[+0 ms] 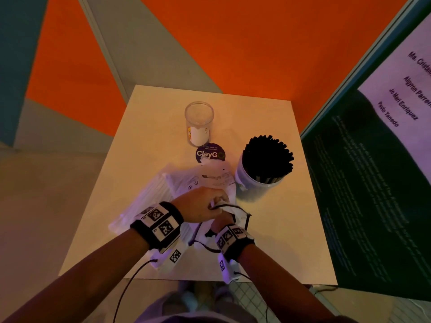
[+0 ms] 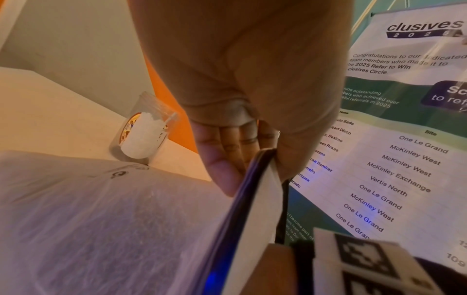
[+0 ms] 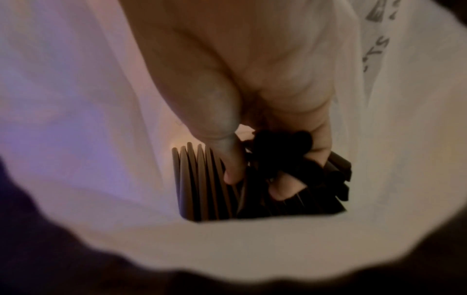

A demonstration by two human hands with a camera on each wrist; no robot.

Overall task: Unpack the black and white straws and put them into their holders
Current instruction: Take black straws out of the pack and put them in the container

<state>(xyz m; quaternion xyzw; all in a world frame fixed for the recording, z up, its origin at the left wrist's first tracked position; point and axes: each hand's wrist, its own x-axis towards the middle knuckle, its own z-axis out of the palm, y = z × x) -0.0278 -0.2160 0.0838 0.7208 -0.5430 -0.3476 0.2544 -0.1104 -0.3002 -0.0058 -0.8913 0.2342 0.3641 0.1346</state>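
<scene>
Several black straws [image 3: 290, 179] between right fingers [image 3: 319, 143]

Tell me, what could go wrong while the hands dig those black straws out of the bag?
1. The right hand is deep in the white plastic bag, gripping only some black straws; others might spill out as it withdraws.
2. The black-straw holder already looks packed, so more may not fit, or pushing could tip it.
3. The left hand only pinches the bag's edge; it might slip.
</scene>
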